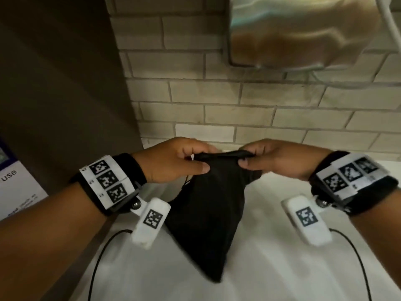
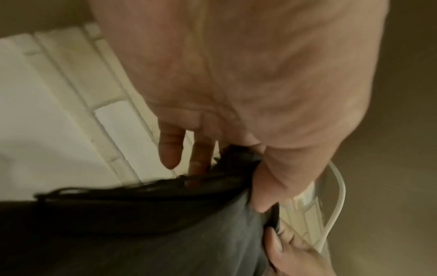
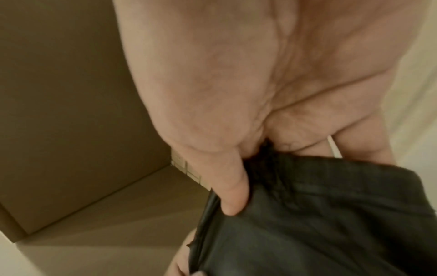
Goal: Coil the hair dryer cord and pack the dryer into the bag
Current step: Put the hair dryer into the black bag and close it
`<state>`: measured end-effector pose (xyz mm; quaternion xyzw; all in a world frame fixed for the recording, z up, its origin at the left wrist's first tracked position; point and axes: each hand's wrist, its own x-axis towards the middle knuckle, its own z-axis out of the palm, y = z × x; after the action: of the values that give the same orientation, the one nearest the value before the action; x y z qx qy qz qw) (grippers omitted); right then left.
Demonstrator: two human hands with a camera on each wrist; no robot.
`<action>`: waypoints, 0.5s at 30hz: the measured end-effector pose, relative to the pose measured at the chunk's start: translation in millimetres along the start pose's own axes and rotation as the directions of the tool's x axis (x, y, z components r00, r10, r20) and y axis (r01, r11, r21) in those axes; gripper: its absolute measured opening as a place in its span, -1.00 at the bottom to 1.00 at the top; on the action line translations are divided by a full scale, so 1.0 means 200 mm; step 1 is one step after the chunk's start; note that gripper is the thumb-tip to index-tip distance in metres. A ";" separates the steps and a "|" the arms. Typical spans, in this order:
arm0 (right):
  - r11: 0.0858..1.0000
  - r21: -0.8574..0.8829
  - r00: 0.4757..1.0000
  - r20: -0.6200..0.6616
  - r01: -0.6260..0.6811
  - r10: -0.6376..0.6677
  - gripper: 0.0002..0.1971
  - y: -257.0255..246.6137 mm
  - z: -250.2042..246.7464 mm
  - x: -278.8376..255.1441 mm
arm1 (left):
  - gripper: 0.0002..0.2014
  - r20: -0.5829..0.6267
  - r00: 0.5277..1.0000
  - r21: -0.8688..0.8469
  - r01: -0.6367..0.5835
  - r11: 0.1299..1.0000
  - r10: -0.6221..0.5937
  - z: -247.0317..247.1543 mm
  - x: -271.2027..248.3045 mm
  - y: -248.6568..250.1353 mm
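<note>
A black cloth drawstring bag [image 1: 208,213] hangs over the white counter [image 1: 271,257], held by its top hem. My left hand [image 1: 180,160] pinches the hem's left end, thumb in front and fingers behind. At the right end my right hand [image 1: 271,158] pinches the hem the same way. In the left wrist view the bag [image 2: 141,233] fills the lower half under my left hand [image 2: 257,186]. The right wrist view shows the bag [image 3: 319,224] under the thumb of my right hand [image 3: 234,196]. The hair dryer is not visible. A white cord [image 1: 390,29] hangs at the upper right.
A tiled wall [image 1: 217,101] rises behind the counter. A shiny metal wall fixture [image 1: 299,31] sits at the upper right. A dark panel [image 1: 65,83] stands at the left, with a printed sign [image 1: 15,187] below it. Thin black cables [image 1: 102,257] trail over the counter.
</note>
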<state>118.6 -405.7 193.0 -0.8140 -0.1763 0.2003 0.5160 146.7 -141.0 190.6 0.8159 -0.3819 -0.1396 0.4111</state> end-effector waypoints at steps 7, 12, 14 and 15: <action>0.978 -0.188 0.992 -0.071 0.092 -0.107 -0.69 -0.05 -0.07 -0.08 | -0.78 0.017 0.981 0.482 0.160 0.862 -0.191 -0.07 -0.08 0.04; 0.943 -0.297 0.943 -0.246 0.149 -0.226 -0.70 0.00 -0.05 -0.15 | -0.85 -0.222 0.966 0.566 0.237 0.790 -0.131 -0.16 -0.25 0.04; 0.957 -0.251 0.939 -0.268 0.146 -0.214 -0.67 0.01 -0.04 -0.16 | -0.85 -0.280 0.954 0.528 0.246 0.813 -0.107 -0.19 -0.32 0.06; 0.970 -0.198 0.946 -0.263 0.141 -0.191 -0.63 0.02 -0.02 -0.16 | -0.83 -0.304 0.948 0.504 0.248 0.828 -0.098 -0.20 -0.35 0.07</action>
<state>92.9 -426.2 196.4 -0.8588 -0.1864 0.0225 0.4767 113.7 -72.5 220.0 0.9405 -0.2710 0.0458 0.1997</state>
